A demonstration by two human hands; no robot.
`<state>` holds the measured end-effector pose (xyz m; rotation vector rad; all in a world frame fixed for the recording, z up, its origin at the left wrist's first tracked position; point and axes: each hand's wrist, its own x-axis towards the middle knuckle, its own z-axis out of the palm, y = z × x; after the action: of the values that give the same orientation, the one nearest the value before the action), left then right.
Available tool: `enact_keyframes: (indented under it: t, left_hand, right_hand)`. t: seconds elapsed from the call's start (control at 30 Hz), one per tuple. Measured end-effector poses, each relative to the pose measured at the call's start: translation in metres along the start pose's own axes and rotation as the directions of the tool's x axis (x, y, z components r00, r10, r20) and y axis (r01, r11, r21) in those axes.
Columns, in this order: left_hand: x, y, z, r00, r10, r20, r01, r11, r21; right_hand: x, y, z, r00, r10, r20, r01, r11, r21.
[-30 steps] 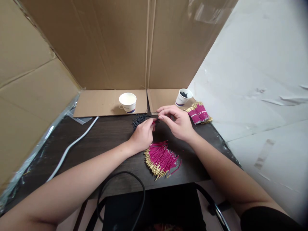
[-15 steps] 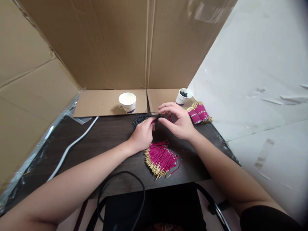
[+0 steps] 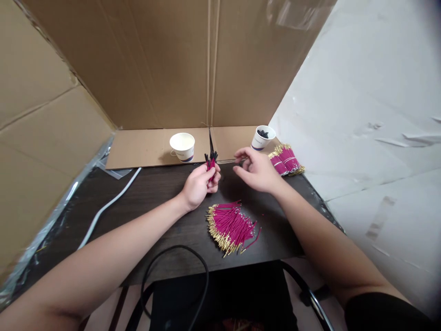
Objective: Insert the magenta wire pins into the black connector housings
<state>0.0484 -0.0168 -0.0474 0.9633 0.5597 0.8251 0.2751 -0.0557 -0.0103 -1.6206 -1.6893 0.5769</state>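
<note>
My left hand (image 3: 199, 185) is closed round a small bunch of magenta wires (image 3: 210, 173), whose black-sleeved ends point up and away from me. To its right, my right hand (image 3: 254, 169) hovers with thumb and fingers apart and curved; nothing shows in it, though its inner side is partly hidden. Nearer to me on the dark table lies a fanned pile of magenta wires (image 3: 230, 227) with gold-coloured ends. The heap of loose black sleeves behind my left hand is mostly covered by it.
A white paper cup (image 3: 182, 146) stands on flat cardboard (image 3: 138, 146). Another cup (image 3: 262, 138) at the right holds black pieces, beside banded wire bundles (image 3: 285, 160). A white cable (image 3: 110, 202) crosses the table's left; a black cable (image 3: 175, 247) loops near the front edge. Cardboard walls rise behind.
My left hand has turned, so the sleeved wire ends now point upward. My right hand has drawn away to the right, off the wires. The pile in front has stayed put.
</note>
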Motion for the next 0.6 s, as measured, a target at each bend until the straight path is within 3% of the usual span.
enact_keyframes:
  t: [0.1,0.23,0.4,0.6]
  left_hand:
    - [0.000,0.003,0.000,0.999,-0.043,0.002,0.043,0.998,-0.048]
    - [0.000,0.002,-0.001,0.997,-0.078,0.000,0.078,0.995,-0.059]
    - [0.000,0.001,-0.001,0.995,-0.098,0.006,0.098,0.994,-0.039]
    - [0.001,0.000,0.000,0.994,-0.107,-0.017,0.105,0.992,-0.067]
  right_hand:
    - [0.006,0.006,-0.027,0.991,0.117,-0.065,-0.132,0.943,-0.306]
    - [0.012,0.011,-0.050,0.944,0.330,-0.028,-0.304,0.831,-0.466]
    - [0.012,0.011,-0.039,0.892,0.406,0.199,-0.247,0.806,-0.538]
    - [0.009,0.006,-0.018,0.881,0.428,0.201,-0.180,0.696,-0.695]
